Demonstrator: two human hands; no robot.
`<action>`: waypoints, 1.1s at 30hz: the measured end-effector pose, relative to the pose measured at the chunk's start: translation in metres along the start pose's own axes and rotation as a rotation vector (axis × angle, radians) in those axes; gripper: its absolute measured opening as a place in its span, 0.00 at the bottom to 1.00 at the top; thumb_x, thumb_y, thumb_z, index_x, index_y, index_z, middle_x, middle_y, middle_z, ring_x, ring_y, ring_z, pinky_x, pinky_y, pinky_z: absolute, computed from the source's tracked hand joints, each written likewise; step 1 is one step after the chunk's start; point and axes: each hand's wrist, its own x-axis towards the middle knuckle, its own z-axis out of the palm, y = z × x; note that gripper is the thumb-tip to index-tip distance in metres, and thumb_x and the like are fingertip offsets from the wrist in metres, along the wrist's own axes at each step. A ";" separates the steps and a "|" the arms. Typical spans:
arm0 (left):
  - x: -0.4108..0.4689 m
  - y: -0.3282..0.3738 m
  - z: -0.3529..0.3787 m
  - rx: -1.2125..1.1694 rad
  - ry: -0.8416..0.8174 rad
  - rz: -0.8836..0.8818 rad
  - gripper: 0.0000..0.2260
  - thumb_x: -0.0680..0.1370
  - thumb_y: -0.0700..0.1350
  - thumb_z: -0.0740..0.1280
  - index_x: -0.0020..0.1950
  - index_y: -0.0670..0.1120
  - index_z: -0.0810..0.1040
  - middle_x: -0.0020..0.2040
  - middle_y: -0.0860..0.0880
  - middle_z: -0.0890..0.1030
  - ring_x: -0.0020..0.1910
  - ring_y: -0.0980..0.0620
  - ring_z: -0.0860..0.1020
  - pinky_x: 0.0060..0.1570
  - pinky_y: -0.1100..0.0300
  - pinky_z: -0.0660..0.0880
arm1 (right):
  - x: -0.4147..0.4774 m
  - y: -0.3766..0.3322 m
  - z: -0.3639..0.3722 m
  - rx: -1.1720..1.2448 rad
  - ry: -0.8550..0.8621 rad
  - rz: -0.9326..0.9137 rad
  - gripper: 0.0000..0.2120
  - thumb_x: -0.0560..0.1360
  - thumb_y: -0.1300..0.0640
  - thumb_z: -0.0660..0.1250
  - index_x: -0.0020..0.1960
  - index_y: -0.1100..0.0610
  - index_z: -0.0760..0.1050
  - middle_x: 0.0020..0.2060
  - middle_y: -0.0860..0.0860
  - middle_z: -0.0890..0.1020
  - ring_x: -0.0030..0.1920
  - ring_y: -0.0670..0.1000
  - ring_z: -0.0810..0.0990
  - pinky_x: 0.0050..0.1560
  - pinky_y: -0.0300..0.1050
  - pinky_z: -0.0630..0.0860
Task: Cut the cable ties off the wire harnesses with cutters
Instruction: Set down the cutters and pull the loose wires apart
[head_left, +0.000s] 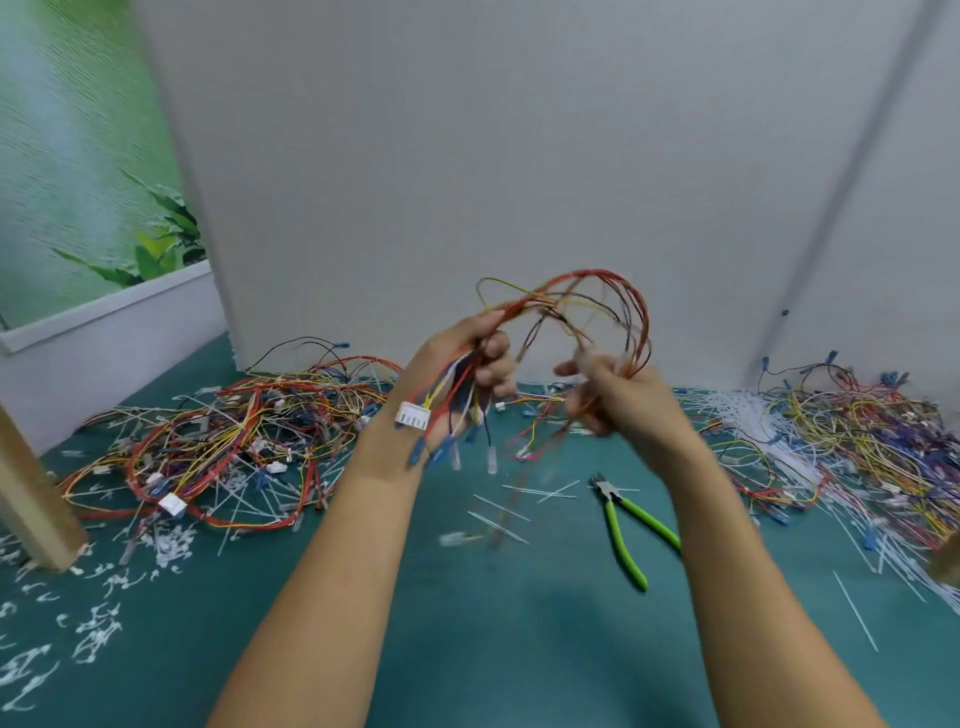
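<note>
Our two forearms reach in from the near edge of the tabletop (493, 649) and meet above its middle, wrists raised. Between them the harness (597, 274) hangs in the air, clear of the surface. The left grip (483, 358) has its fingers curled round the gathered end of the bundle. A white connector (413, 415) and loose leads dangle from it over the wrist. The right grip (608, 389) is blurred, but its fingers look wrapped round the other end. From there the wires arch up and over in a loop towards the far wall. We cannot make out any cable tie on this harness; the blur hides it.

What the next move turns on is the cutters (621, 540), which neither grip holds. They lie flat on the tabletop, below the right grip and on its near side, just beside the right forearm. Their jaws point to the far edge and the green handles splay back towards the near right, one passing behind that forearm. The right grip is plainly the nearer. We judge it would have to let go of the loop and drop to the handles while the left keeps the bundle.

A left pile (208, 441) of harnesses lies towards the far left corner, a right pile (857, 431) along the right edge, and white scraps (98, 634) dot the near left.
</note>
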 end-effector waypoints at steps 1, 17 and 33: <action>0.006 0.005 0.001 0.013 -0.050 0.029 0.17 0.86 0.46 0.52 0.46 0.40 0.76 0.31 0.47 0.66 0.25 0.52 0.68 0.29 0.61 0.64 | 0.006 -0.003 -0.015 -0.011 0.043 0.009 0.14 0.82 0.49 0.67 0.47 0.58 0.84 0.27 0.54 0.80 0.22 0.48 0.68 0.24 0.37 0.62; 0.019 0.000 -0.045 -0.061 0.332 0.051 0.12 0.80 0.45 0.65 0.36 0.47 0.77 0.34 0.53 0.76 0.28 0.56 0.74 0.26 0.63 0.71 | 0.006 0.017 -0.031 0.405 -0.113 0.162 0.15 0.77 0.59 0.70 0.59 0.68 0.79 0.35 0.52 0.80 0.24 0.42 0.63 0.23 0.32 0.61; 0.008 -0.008 -0.008 0.100 0.077 -0.001 0.20 0.82 0.51 0.59 0.64 0.40 0.79 0.59 0.41 0.83 0.41 0.50 0.80 0.44 0.55 0.74 | 0.001 0.011 -0.012 0.433 -0.008 0.079 0.14 0.81 0.63 0.68 0.66 0.63 0.76 0.40 0.59 0.84 0.26 0.46 0.68 0.27 0.36 0.67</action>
